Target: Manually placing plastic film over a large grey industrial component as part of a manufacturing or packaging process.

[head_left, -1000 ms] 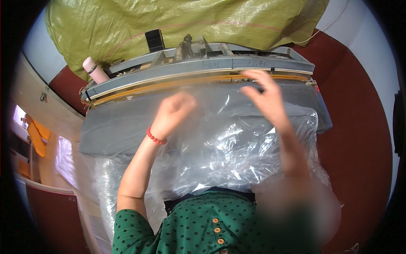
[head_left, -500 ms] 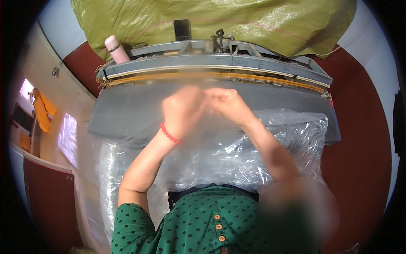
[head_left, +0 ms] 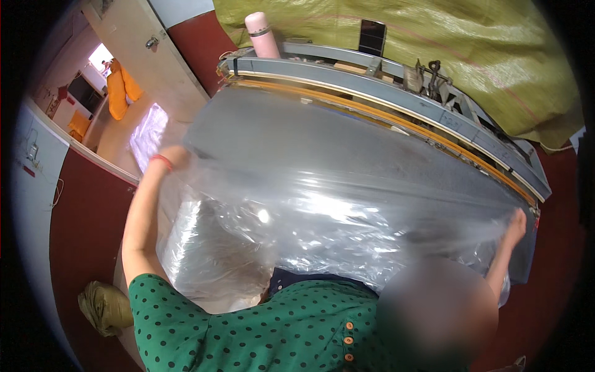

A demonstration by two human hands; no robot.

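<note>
While I look down from the head view, my left hand (head_left: 175, 159) and right hand (head_left: 515, 224) each pinch one end of the clear plastic sheet (head_left: 322, 204). It stretches long between my fingers, across the grey table (head_left: 347, 139). Past my fingers stand a pink bottle (head_left: 259, 34) and a yellow-green sack (head_left: 434, 49).

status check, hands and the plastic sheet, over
Left hand and right hand gripping opposite edges of clear plastic sheet. Sheet stretched across grey table. Nothing blocking.
</note>
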